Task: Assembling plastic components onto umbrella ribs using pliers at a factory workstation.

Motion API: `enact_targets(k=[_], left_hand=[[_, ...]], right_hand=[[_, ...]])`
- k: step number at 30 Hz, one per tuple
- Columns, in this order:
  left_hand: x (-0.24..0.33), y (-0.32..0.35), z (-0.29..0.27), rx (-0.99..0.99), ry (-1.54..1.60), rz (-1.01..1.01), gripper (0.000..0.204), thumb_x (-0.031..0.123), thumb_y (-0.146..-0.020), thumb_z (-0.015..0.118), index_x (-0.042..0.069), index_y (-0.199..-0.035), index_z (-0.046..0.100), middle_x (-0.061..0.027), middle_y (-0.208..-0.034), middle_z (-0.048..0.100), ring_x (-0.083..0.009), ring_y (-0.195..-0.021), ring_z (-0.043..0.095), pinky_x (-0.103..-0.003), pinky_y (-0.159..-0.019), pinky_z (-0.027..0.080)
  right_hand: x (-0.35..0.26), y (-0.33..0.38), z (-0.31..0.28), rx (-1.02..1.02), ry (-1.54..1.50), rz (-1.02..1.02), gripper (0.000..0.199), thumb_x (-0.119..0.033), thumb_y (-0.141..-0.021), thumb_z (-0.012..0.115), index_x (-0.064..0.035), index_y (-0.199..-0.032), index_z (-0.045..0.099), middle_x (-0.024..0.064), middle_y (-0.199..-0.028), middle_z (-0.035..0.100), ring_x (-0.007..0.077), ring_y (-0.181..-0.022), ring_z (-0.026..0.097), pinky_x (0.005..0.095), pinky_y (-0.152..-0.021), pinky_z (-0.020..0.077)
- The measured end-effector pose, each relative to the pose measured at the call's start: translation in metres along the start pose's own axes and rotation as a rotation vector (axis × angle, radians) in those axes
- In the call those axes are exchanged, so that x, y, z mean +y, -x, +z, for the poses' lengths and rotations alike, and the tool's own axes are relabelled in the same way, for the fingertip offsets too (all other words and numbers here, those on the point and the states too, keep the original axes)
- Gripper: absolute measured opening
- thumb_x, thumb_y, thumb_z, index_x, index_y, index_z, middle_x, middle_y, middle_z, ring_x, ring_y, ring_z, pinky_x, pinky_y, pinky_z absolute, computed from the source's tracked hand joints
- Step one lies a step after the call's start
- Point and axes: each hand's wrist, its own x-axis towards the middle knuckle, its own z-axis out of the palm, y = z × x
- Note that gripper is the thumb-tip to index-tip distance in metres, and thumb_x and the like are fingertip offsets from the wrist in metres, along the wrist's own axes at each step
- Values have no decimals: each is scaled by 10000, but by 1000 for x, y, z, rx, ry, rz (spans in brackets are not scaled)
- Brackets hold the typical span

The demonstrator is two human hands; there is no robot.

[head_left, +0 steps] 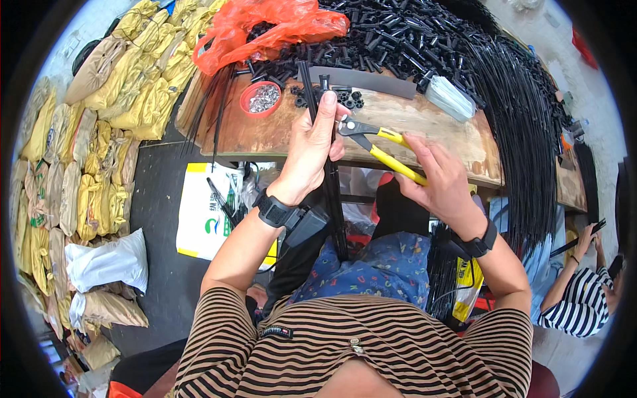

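My left hand point(312, 149) grips a bundle of thin black rods point(335, 199) that runs from the bench edge down to my lap. Their upper ends carry small black tube pieces point(324, 82) near my fingertips. In my right hand point(438, 176) are yellow-handled pliers point(378, 142), their metal jaws pointing left at the rods just beside my left fingers. Both hands hover over the front edge of the worn wooden workbench point(424, 126).
A heap of short black tubes point(391, 36) and an orange plastic bag point(265, 30) fill the bench's back. A red dish of small metal parts point(263, 98) sits left. Long black rods point(524, 132) hang off the right. Stacked sacks point(99, 132) lie left. Another person point(580, 292) sits at right.
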Motion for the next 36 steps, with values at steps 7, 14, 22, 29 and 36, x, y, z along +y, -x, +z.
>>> enact_targets(k=[7, 14, 22, 29, 36], left_hand=[[2, 3, 1, -136, 34, -51, 474, 501, -946, 500, 42, -857, 573, 6, -658, 508, -45, -454, 380, -209, -429, 292], [3, 4, 5, -221, -51, -59, 530, 554, -938, 460, 34, -919, 560, 13, -631, 471, -43, -452, 364, -204, -430, 284], [6, 7, 5, -290, -72, -78, 560, 577, -930, 450, 27, -916, 555, 9, -631, 473, -39, -442, 358, -201, -416, 285], [4, 7, 6, -288, -101, -71, 560, 586, -929, 447, 37, -897, 555, 19, -604, 477, -32, -431, 352, -193, -409, 284], [4, 7, 7, -274, -112, -67, 564, 596, -926, 445, 45, -892, 558, 20, -592, 477, -28, -428, 352, -189, -405, 282]], right_hand=[[-5, -2, -21, -684, -1440, 994, 468, -359, -1006, 375, 45, -1158, 557, 107, -726, 638, 149, -591, 630, 265, -560, 517], [3, 5, -13, -904, -1617, 858, 605, -472, -1008, 305, -1, -1379, 382, 209, -899, 663, 246, -766, 683, 323, -711, 546], [3, 6, -21, -923, -1721, 878, 658, -517, -997, 271, -46, -1456, 275, 246, -1019, 652, 320, -852, 690, 399, -790, 552], [-4, 11, -19, -921, -1978, 922, 653, -515, -998, 262, -51, -1458, 264, 226, -992, 653, 308, -808, 690, 395, -738, 563], [-14, 15, -15, -822, -1914, 941, 611, -476, -1013, 264, -26, -1424, 307, 156, -818, 631, 227, -651, 646, 341, -605, 539]])
